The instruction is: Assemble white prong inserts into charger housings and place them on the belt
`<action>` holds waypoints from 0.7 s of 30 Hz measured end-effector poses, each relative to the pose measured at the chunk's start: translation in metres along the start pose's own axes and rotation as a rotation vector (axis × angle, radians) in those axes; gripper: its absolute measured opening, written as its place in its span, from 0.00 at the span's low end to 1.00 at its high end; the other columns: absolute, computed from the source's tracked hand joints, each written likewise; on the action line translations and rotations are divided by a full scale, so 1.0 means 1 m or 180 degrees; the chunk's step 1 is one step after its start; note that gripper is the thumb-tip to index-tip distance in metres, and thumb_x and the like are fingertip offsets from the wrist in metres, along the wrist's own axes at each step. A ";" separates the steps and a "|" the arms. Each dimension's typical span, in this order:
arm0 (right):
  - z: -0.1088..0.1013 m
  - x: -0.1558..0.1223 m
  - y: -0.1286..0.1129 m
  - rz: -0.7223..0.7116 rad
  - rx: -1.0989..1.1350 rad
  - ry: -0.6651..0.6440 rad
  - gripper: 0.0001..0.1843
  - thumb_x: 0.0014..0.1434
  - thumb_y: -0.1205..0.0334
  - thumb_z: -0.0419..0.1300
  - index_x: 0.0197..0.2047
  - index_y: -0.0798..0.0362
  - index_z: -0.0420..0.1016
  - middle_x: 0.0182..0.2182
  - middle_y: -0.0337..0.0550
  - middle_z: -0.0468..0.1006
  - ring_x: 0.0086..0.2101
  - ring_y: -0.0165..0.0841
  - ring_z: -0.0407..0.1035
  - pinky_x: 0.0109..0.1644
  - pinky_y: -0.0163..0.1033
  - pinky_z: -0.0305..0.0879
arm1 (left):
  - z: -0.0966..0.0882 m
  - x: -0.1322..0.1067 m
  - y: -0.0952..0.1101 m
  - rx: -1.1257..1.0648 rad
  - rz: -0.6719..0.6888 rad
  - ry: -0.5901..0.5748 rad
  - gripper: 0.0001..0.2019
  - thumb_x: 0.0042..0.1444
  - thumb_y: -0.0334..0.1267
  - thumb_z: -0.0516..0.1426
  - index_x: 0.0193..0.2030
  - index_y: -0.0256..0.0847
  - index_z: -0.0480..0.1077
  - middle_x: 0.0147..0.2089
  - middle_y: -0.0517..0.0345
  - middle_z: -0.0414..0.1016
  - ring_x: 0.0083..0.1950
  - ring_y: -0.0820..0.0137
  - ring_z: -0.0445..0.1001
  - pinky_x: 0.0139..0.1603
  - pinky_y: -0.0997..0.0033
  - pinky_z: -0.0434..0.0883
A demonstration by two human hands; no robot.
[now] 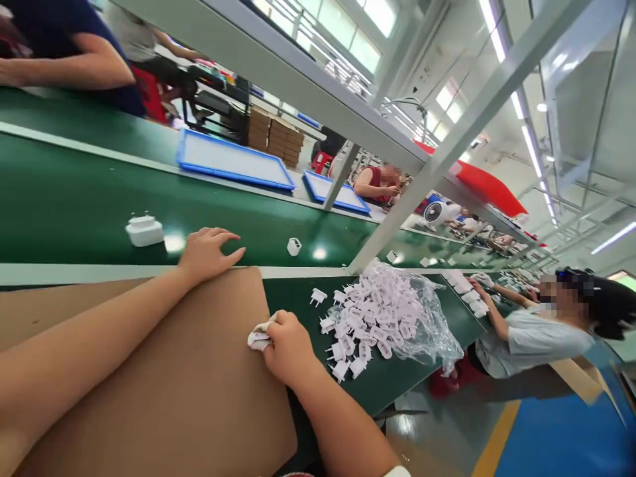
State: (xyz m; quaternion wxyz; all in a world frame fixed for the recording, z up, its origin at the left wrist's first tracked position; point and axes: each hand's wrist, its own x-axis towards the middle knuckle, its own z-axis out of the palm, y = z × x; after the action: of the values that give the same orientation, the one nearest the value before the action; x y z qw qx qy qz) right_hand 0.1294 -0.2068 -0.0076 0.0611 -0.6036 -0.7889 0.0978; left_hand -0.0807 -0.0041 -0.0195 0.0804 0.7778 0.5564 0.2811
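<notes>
My left hand (206, 252) reaches over the green conveyor belt (238, 222), thumb and fingers apart with nothing between them. A white plug adapter (144, 230) stands on the belt to its left, prongs up; a second white adapter (294, 246) is to its right. My right hand (291, 344) is closed on a crumpled white cloth (260, 336) above the brown cardboard sheet (213, 391), near its right edge. Beside that hand, a heap of white plug pieces with prongs (372, 311) lies partly on a clear plastic bag (437, 324).
Blue-rimmed trays (233, 159) lie along the belt's far side. A slanted metal post (397, 228) rises beyond the heap. At right, a co-worker (536, 331) handles rows of white pieces (467, 295). Another person's arm (74, 69) rests at upper left.
</notes>
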 end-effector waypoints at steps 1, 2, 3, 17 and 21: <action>0.001 -0.001 0.000 -0.0010 0.0040 0.0036 0.13 0.61 0.70 0.66 0.47 0.50 0.85 0.45 0.45 0.80 0.47 0.38 0.74 0.45 0.37 0.72 | 0.003 0.008 0.008 0.0011 -0.0052 -0.0047 0.27 0.67 0.53 0.52 0.61 0.35 0.75 0.67 0.45 0.76 0.74 0.51 0.64 0.79 0.51 0.56; 0.002 -0.001 0.000 0.0001 0.0138 0.0097 0.12 0.60 0.70 0.67 0.46 0.50 0.85 0.43 0.45 0.80 0.46 0.38 0.74 0.44 0.37 0.72 | 0.006 0.018 0.017 0.0008 -0.0068 -0.0132 0.28 0.66 0.53 0.54 0.63 0.36 0.75 0.69 0.45 0.75 0.76 0.50 0.62 0.79 0.51 0.54; 0.004 -0.001 0.001 0.0046 0.0336 0.0197 0.12 0.60 0.70 0.67 0.45 0.50 0.86 0.42 0.44 0.80 0.45 0.37 0.74 0.44 0.37 0.72 | 0.010 0.028 0.029 -0.0012 -0.0059 -0.0251 0.29 0.64 0.53 0.56 0.66 0.37 0.74 0.72 0.44 0.72 0.77 0.49 0.61 0.79 0.52 0.53; 0.005 0.018 0.025 0.1497 0.5435 0.1226 0.19 0.44 0.50 0.79 0.33 0.51 0.80 0.31 0.41 0.83 0.31 0.31 0.75 0.34 0.35 0.75 | 0.040 0.053 0.097 -0.0578 -0.0467 -0.0756 0.29 0.64 0.50 0.55 0.66 0.33 0.74 0.65 0.36 0.78 0.65 0.49 0.75 0.65 0.60 0.71; 0.005 0.016 0.023 0.1503 0.5557 0.1149 0.18 0.46 0.53 0.78 0.38 0.51 0.82 0.34 0.42 0.84 0.34 0.32 0.76 0.36 0.36 0.76 | 0.006 -0.003 0.074 -0.0768 0.0029 -0.0975 0.32 0.63 0.46 0.54 0.72 0.43 0.72 0.60 0.51 0.83 0.62 0.56 0.78 0.66 0.66 0.71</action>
State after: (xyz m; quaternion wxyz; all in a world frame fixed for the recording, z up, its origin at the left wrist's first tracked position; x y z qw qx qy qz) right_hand 0.1460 -0.1858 -0.0182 0.5954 -0.4949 -0.2702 0.5724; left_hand -0.0179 -0.0328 0.0068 0.2555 0.7987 0.4964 0.2245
